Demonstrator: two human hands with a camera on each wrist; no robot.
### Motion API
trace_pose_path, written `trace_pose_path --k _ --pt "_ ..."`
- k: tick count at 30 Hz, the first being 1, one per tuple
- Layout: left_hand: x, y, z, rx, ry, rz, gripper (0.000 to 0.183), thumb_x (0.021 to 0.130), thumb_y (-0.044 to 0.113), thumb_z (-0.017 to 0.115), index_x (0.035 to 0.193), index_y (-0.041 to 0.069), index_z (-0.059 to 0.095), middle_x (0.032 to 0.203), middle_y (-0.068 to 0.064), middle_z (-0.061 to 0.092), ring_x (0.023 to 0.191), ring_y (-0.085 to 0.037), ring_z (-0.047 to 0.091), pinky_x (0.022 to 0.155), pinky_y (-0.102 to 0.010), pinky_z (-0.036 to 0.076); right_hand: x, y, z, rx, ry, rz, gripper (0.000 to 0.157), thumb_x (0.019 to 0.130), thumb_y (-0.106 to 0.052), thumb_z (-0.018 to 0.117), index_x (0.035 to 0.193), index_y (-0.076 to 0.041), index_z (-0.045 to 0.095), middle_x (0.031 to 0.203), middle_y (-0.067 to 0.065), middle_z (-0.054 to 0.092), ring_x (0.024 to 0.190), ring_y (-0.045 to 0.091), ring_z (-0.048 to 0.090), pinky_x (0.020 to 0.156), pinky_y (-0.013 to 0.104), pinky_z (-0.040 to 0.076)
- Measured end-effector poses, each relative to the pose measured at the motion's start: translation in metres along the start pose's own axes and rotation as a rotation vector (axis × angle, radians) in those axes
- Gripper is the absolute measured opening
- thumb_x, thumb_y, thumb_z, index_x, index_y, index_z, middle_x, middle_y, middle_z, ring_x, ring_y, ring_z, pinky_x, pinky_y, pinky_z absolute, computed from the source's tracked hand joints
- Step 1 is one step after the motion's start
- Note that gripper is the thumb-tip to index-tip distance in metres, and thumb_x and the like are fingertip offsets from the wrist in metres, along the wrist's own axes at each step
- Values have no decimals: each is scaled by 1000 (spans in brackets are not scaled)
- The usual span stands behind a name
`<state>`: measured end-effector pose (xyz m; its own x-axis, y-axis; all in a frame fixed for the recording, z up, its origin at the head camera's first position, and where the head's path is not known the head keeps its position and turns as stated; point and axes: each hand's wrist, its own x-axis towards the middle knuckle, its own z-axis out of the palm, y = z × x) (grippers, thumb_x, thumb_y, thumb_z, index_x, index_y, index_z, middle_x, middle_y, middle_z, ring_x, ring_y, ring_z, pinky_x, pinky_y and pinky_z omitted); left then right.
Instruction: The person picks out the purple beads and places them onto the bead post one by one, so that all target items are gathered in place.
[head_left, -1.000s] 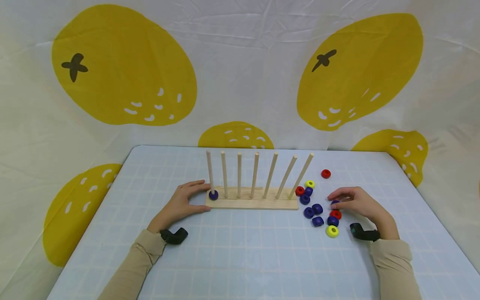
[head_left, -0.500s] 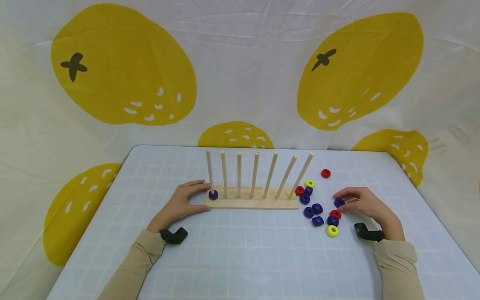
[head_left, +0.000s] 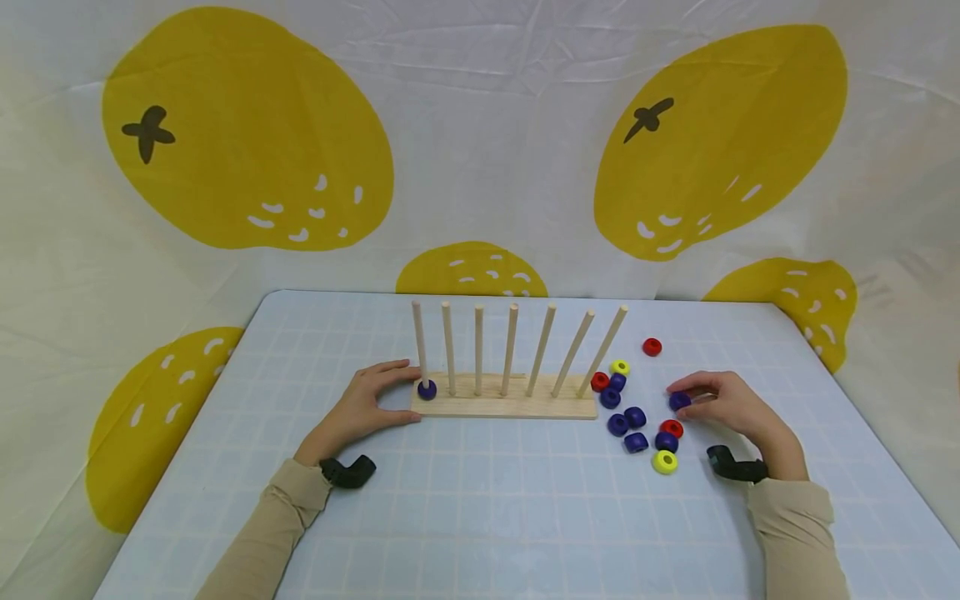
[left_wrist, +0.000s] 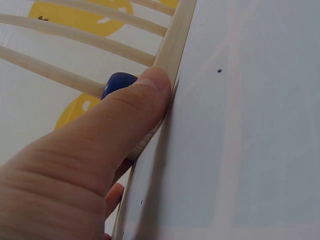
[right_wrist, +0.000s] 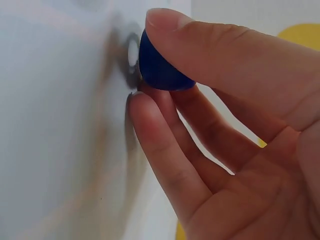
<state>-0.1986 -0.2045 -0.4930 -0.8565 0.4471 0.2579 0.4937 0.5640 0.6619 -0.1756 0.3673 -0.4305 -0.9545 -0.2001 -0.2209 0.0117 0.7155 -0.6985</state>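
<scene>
A wooden peg rack (head_left: 502, 407) with a row of upright pegs stands on the table. One dark blue bead (head_left: 427, 390) sits at the foot of its leftmost peg. My left hand (head_left: 366, 403) grips the rack's left end, thumb at the front edge and fingers toward the back. In the left wrist view the thumb (left_wrist: 125, 107) presses against the base, partly covering the bead. At the right, my right hand (head_left: 727, 406) pinches another dark blue bead (right_wrist: 162, 67) between thumb and fingers, close to the tabletop. The fingertips behind that bead are partly hidden.
Loose beads lie between the rack and my right hand: several blue ones (head_left: 635, 417), a few red ones (head_left: 671, 429) and yellow ones (head_left: 664, 462). A lone red bead (head_left: 652, 347) is farther back. Behind the table (head_left: 480, 517) hangs a cloth (head_left: 495, 150) with yellow fruit prints.
My right hand has shifted a little to the right with the blue bead, which now shows more fully between its fingers. My left hand and the rack have stayed put.
</scene>
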Motion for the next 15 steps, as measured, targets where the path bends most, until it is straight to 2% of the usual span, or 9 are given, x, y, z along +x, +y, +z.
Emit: trace_pose_path --k 7,15 --pt "1 -1 0 -4 7 16 67 74 36 89 134 19 64 144 -13 53 134 -37 43 107 -64 28 -1 -4 0 -34 37 -11 41 86 -15 78 123 0 67 120 19 66 100 28 64 79 19 52" --pt "1 -3 1 -6 16 37 67 73 36 89 133 19 65 142 -13 54 133 -37 45 107 -63 32 1 -7 2 -20 32 -19 41 86 -15 78 123 0 67 120 19 66 100 28 65 80 20 53"
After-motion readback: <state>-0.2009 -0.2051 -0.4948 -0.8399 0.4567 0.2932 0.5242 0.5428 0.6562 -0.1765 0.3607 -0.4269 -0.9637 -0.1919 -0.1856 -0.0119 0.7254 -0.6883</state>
